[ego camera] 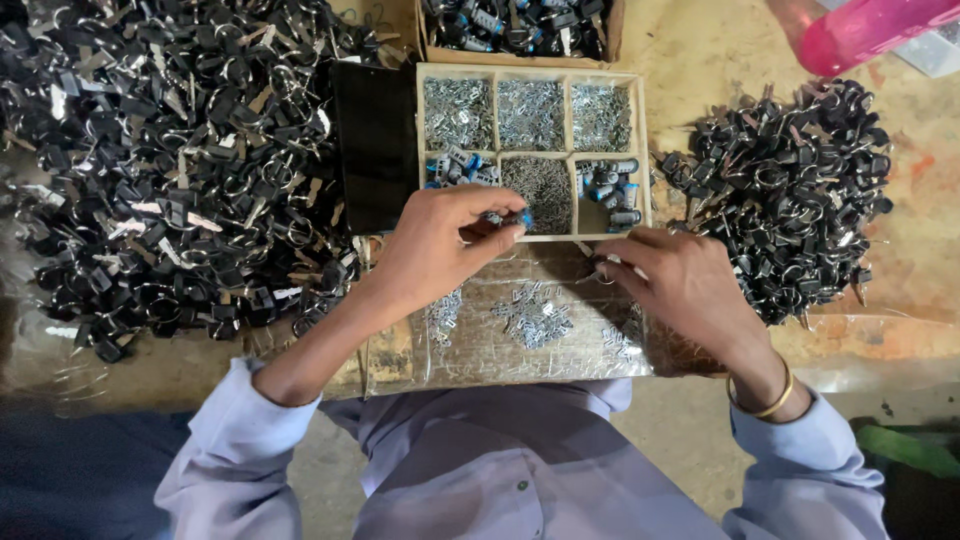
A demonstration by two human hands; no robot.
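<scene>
My left hand point(440, 245) reaches to the near edge of a wooden tray point(531, 71) divided into six compartments, its fingertips pinched on a small blue and silver part point(521, 217). My right hand point(680, 280) rests just below the tray's near right corner, fingers closed on a small metal ring piece point(603, 273). Small heaps of silver metal bits point(535, 315) lie on a plastic-covered board point(500, 350) under both hands. The tray's compartments hold silver clips, fine dark pins and blue-grey cylinders.
A large pile of black clips with metal rings point(170, 160) fills the left. A smaller such pile point(790, 190) lies to the right. A black pad point(375, 140) sits beside the tray, a box of parts point(520, 25) behind it, a pink bottle point(860, 30) top right.
</scene>
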